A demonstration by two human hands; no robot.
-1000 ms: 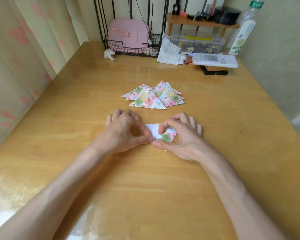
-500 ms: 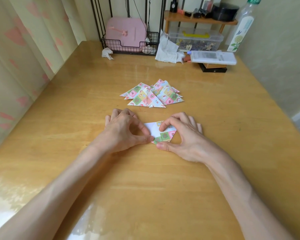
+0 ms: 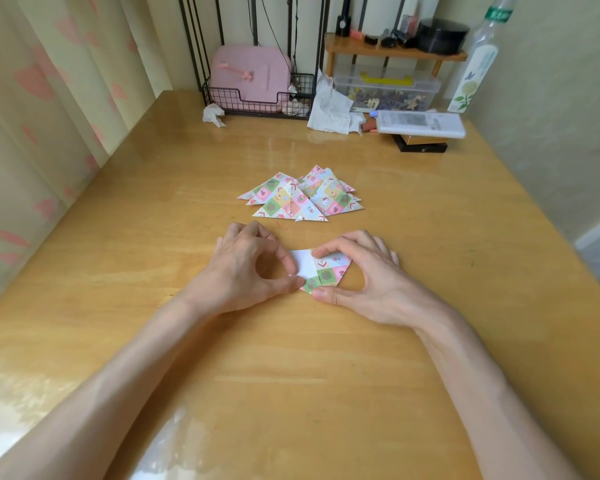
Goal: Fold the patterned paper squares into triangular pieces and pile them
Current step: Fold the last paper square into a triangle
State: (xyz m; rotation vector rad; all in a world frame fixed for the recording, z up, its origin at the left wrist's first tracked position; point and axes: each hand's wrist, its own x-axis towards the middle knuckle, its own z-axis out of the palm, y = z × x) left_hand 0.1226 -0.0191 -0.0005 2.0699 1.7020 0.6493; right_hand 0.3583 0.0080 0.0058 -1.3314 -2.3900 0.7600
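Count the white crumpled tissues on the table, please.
2. A small tissue lies by the left corner of the wire basket; a bigger tissue lies between the basket and the clear box. Others may be hidden.

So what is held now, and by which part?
The half-folded patterned paper: left hand pinches its left edge, right hand its far edge and near corner.

A domestic room, viewed over a varnished wooden table (image 3: 291, 375). Pink-patterned curtains (image 3: 49, 98) hang at left; a wire basket (image 3: 222, 100) holding a pink case (image 3: 250, 74), a small wooden shelf (image 3: 368, 50), a clear storage box (image 3: 385, 93) and a bottle (image 3: 475, 71) line the far edge.
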